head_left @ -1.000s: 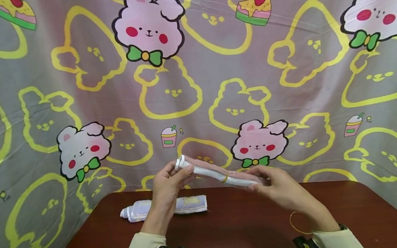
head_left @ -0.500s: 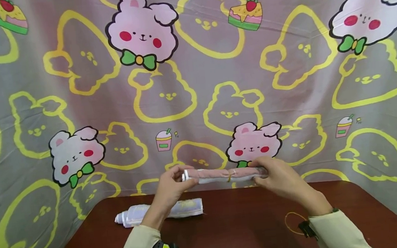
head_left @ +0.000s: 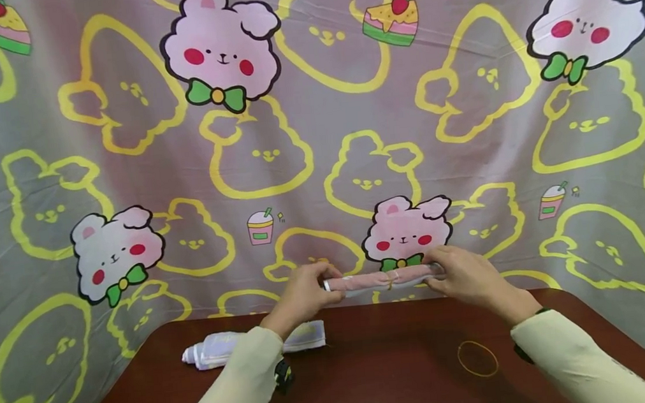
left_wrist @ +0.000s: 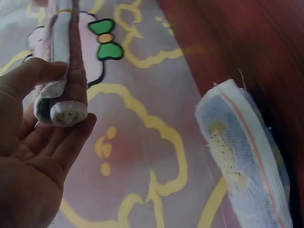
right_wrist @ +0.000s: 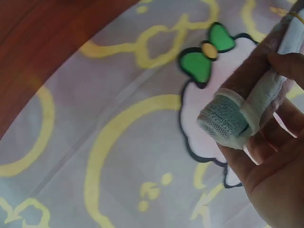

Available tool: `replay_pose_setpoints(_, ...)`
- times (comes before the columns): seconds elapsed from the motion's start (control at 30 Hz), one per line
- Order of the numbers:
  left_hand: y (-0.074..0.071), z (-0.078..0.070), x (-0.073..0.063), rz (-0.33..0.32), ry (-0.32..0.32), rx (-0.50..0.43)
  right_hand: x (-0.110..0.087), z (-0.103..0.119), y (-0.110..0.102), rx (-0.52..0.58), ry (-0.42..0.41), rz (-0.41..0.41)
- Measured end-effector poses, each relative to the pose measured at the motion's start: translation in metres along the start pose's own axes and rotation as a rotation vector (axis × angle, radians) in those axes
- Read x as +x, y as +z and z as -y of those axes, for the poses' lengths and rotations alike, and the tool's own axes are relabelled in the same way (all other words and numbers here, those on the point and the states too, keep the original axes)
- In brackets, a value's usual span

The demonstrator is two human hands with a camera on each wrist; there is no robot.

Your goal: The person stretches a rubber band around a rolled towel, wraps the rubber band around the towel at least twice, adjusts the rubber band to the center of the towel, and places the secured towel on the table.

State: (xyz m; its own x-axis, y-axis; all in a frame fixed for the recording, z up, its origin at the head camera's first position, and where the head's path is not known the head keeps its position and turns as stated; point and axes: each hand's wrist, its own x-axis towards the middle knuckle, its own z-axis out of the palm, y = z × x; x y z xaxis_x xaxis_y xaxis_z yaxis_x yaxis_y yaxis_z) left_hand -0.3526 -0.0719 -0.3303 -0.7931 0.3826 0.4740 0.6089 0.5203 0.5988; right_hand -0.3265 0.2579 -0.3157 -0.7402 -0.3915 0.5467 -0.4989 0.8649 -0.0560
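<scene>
A rolled pink and white towel [head_left: 364, 282] is held level above the far edge of the table, with a thin yellow rubber band [head_left: 389, 277] around its middle. My left hand [head_left: 305, 292] grips one end, its thumb [left_wrist: 47, 71] on the near side and fingers behind. The other end is gripped by my right hand [head_left: 470, 278]; in the right wrist view a grey-green mesh-like core [right_wrist: 223, 118] shows at that end. Behind my left forearm lies a second rolled towel [head_left: 305, 336], pale lilac with white edging, on the table.
A loose yellow rubber band [head_left: 477, 359] lies on the dark red-brown table [head_left: 394, 361] near my right forearm. A grey curtain [head_left: 316, 125] printed with rabbit faces and yellow outlines hangs behind the table and along both sides.
The pink towel has gone from slanting down rightward to level, and both hands have shifted slightly right with it. My left sleeve now covers part of the lilac towel.
</scene>
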Motion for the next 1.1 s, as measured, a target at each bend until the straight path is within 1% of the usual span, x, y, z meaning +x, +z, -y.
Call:
replay_pose_setpoints(0.03, 0.003, 0.001, 0.003, 0.001, 0.014, 0.022, -0.001, -0.003, 0.001, -0.004, 0.001, 0.007)
replay_pose_setpoints(0.1, 0.010, 0.001, 0.007, 0.003, 0.021, 0.055, -0.002, -0.009, 0.004, -0.016, 0.009, 0.023)
replay_pose_setpoints(0.23, 0.022, 0.002, 0.013, 0.018, 0.031, 0.083, -0.006, -0.020, 0.012, -0.047, 0.030, 0.052)
replay_pose_setpoints(0.37, 0.036, 0.003, 0.019, 0.037, 0.047, 0.119, -0.011, -0.032, 0.023, -0.070, 0.041, 0.063)
replay_pose_setpoints(0.43, 0.044, 0.005, 0.022, 0.043, 0.057, 0.145, -0.014, -0.038, 0.029, -0.072, 0.060, 0.077)
replay_pose_setpoints(0.57, 0.061, 0.011, 0.026, 0.053, 0.050, 0.196, -0.021, -0.047, 0.040, -0.062, 0.106, 0.124)
replay_pose_setpoints(0.73, 0.081, 0.021, 0.025, 0.060, 0.013, 0.225, -0.028, -0.055, 0.053, -0.070, 0.118, 0.158)
replay_pose_setpoints(0.87, 0.096, 0.029, 0.018, 0.072, 0.000, 0.265, -0.037, -0.057, 0.067, -0.052, 0.104, 0.177)
replay_pose_setpoints(0.97, 0.106, 0.034, 0.013, 0.074, -0.015, 0.295, -0.044, -0.059, 0.078, -0.030, 0.073, 0.173)
replay_pose_setpoints(1.1, 0.115, 0.039, 0.013, 0.052, -0.029, 0.322, -0.048, -0.063, 0.088, -0.021, 0.050, 0.159)
